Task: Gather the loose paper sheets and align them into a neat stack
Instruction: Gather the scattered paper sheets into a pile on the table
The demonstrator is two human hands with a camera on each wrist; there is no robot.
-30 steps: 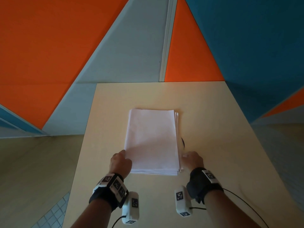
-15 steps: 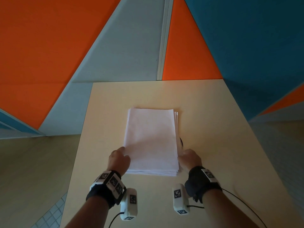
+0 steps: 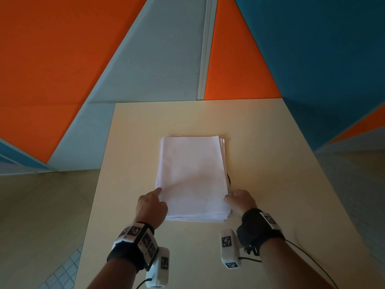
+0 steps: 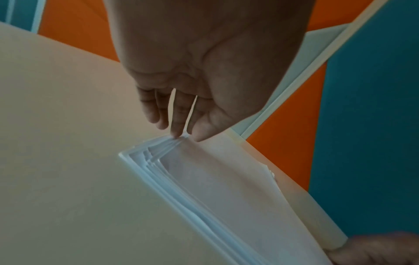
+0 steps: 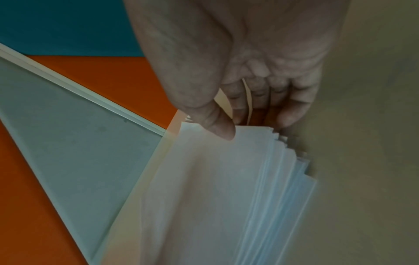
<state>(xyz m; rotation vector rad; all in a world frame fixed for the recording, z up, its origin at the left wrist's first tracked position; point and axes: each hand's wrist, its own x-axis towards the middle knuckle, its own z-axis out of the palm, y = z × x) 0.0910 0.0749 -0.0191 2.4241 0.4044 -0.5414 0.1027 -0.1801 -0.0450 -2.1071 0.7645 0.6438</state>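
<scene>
A stack of white paper sheets (image 3: 191, 178) lies flat in the middle of the beige table (image 3: 270, 163). Its edges are slightly staggered at the right side and the near end. My left hand (image 3: 153, 203) is at the stack's left edge near the front corner. In the left wrist view the left hand (image 4: 187, 137) has its thumb on the top sheet of the stack (image 4: 226, 197) and fingertips against the fanned edge. My right hand (image 3: 239, 200) is at the right edge. In the right wrist view the right hand (image 5: 233, 129) pinches the stack (image 5: 215, 197), thumb on top.
A small dark object (image 3: 229, 178) peeks out from under the stack's right edge. Orange, grey and blue wall panels stand behind the table's far edge. Bare tabletop surrounds the stack, and floor lies beyond the table's left and right edges.
My right hand has moved in a little against the stack's right edge, and my left hand has crept slightly forward along the left edge. The stack has stayed in place.
</scene>
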